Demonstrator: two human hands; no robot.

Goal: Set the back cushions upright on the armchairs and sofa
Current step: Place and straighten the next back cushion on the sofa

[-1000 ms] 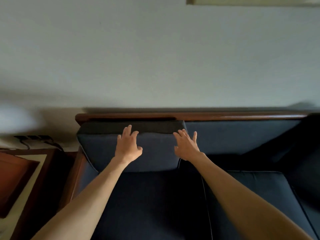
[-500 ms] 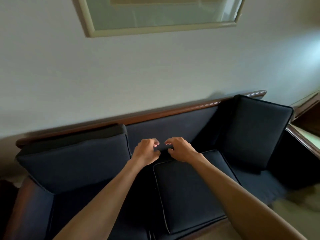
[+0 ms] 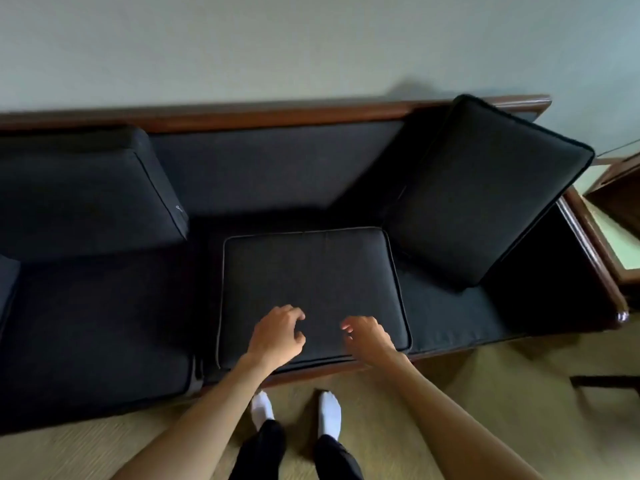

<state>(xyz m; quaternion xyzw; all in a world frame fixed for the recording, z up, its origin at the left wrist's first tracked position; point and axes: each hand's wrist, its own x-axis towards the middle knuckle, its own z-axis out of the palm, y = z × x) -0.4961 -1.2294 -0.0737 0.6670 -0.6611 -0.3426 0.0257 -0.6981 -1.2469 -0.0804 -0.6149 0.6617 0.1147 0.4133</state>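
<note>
Middle cushion (image 3: 311, 289) lies flat on the seat, so your left hand (image 3: 277, 336) and right hand (image 3: 369, 337) hover over its front edge, fingers loosely curled, holding nothing, likely poised to lift it

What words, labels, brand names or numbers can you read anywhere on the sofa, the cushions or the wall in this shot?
No readable text anywhere.
A small pale mark sits on the side of the left back cushion, possibly a tag, too small to read.
The flat middle cushion, the right cushion, the wall and the wooden rail show none.
</note>
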